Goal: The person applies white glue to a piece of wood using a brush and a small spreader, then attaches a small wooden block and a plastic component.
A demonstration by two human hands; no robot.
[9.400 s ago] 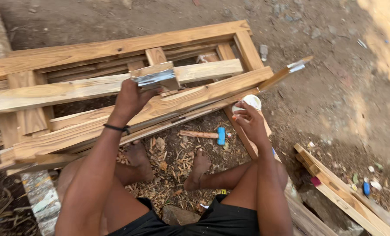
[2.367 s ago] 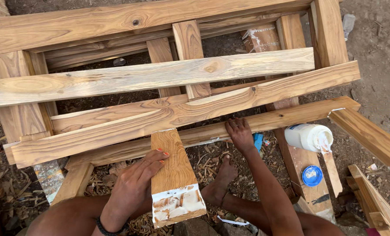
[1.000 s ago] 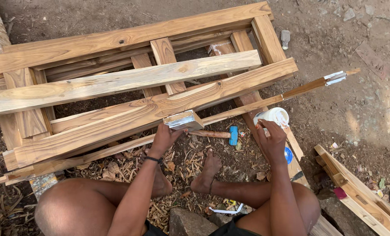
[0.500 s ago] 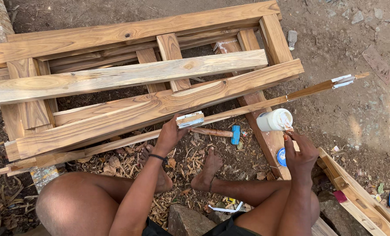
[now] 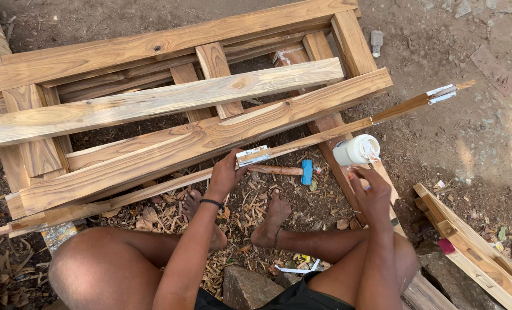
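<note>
My left hand (image 5: 226,174) grips a short wooden block (image 5: 252,155) whose upward end is smeared with white glue. It holds the block against a long thin wooden strip (image 5: 347,126) that runs up to the right. My right hand (image 5: 371,188) hovers with fingers apart and nothing seen in it, just below a white glue bottle (image 5: 356,150). The bottle lies on its side on a reddish plank (image 5: 328,123). A hammer (image 5: 293,170) with a wooden handle and blue head lies on the shavings between my hands.
A large wooden frame (image 5: 152,47) with loose planks (image 5: 152,103) across it fills the upper left. My bare feet (image 5: 272,215) rest on wood shavings. A stone (image 5: 245,290) sits under me, and another wooden piece (image 5: 468,252) lies at the right on dirt ground.
My right hand came back up from beside my knee toward the glue bottle and now covers the blue cap. My left hand has pressed the block lower against the strip.
</note>
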